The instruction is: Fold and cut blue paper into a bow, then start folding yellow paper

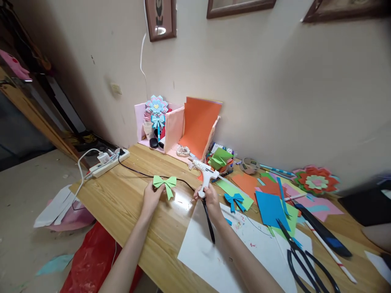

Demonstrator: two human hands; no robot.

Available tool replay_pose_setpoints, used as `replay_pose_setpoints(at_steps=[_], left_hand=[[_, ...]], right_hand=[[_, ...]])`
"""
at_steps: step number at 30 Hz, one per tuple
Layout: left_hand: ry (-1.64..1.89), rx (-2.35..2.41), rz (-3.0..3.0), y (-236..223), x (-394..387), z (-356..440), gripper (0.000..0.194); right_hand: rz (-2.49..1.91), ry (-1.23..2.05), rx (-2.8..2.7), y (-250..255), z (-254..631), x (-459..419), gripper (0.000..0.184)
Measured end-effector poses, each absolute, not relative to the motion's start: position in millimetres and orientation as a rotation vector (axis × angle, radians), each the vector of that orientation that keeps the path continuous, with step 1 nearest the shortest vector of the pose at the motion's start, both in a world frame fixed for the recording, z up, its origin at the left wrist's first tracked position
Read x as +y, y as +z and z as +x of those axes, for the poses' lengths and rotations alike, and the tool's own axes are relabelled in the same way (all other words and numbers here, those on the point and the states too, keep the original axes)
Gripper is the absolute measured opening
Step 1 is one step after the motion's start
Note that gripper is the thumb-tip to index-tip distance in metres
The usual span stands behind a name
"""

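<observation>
A light green paper bow point(165, 185) is pinched in my left hand point(152, 198), held just above the wooden table. My right hand point(211, 200) is wrapped round the handle of a white hot glue gun point(205, 173), whose nozzle points up and to the left. A glue stick pokes out of the gun's back. From the handle's base hangs its black cord point(208, 221). To the right of my right hand lies a blue paper bow point(234, 202), near the edge of a white sheet of paper point(200, 252).
Large black scissors point(301, 258), a blue paper square point(271, 209) and coloured scraps cover the right side. A power strip point(109, 163) sits at the left edge. Behind stand a pink organizer point(174, 128) with orange sheets point(200, 126) and a layered paper flower point(316, 180).
</observation>
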State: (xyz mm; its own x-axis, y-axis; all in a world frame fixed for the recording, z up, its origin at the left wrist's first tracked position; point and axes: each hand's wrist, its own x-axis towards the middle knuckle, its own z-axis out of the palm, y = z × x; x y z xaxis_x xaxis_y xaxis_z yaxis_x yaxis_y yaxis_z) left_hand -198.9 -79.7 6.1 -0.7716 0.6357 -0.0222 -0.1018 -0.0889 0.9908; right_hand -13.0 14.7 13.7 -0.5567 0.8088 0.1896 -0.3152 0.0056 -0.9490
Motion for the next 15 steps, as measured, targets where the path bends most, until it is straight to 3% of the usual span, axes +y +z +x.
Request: replay_pose_setpoints(at_steps=[12,15], left_hand=[[1.967,1.772,0.502,-0.7,-107.8,-207.1,0.04],[2.002,1.818,0.422,8.1,-132.0,-212.9,0.039]], right_hand=[[-0.632,1.615,-1.575,25.9,-44.8,14.3,0.026],[-0.604,1.625,-1.663,25.3,-87.5,22.5,0.036]])
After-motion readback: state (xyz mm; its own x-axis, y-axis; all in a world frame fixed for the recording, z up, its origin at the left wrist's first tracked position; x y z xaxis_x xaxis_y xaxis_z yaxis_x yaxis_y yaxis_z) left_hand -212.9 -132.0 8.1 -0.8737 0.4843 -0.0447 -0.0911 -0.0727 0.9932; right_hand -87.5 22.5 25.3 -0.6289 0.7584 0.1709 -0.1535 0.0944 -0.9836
